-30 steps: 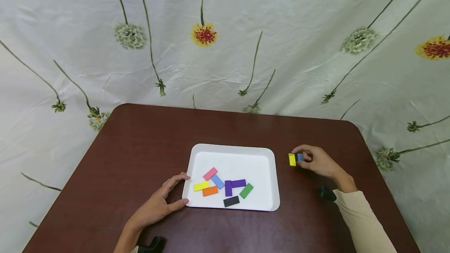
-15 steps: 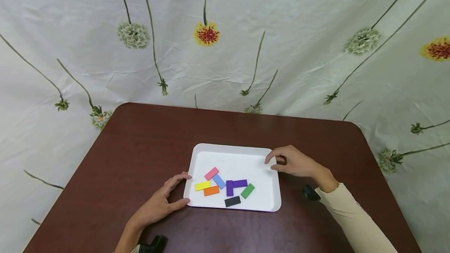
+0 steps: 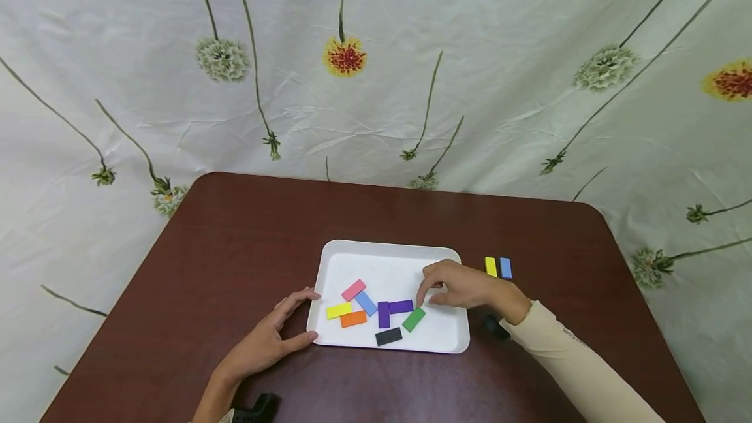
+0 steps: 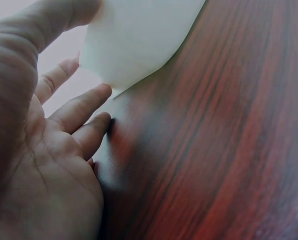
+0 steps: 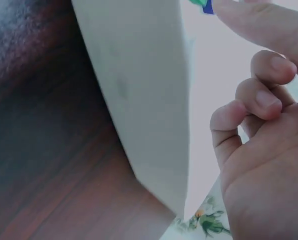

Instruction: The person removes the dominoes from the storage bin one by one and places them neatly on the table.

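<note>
A white tray (image 3: 435, 338) holds several small flat rectangular blocks. My left hand (image 3: 264, 344) rests at its left rim, thumb and fingers spread against the edge. In the left wrist view, the left fingertips (image 4: 105, 91) lie against the tray's outer wall (image 4: 139, 45). Over the tray's right side hovers my right hand (image 3: 464, 284), its index fingertip at the upper end of the green block (image 3: 414, 319); contact is unclear. The thumb stays apart from that block. In the right wrist view the other fingers (image 5: 229, 117) are curled, and just a corner of green shows.
Left of the green block lie two purple blocks (image 3: 384, 314), a black one (image 3: 388, 337), and pink (image 3: 353, 290), blue (image 3: 366, 303), yellow (image 3: 339, 311) and orange (image 3: 353, 319) blocks. Right of the tray, a yellow block (image 3: 490, 266) and a blue block (image 3: 506, 267) stand on the brown table (image 3: 264, 227).
My right hand let go of the blue block beside the yellow one on the table, then moved left over the tray to the green block. The left hand stays at the rim.
</note>
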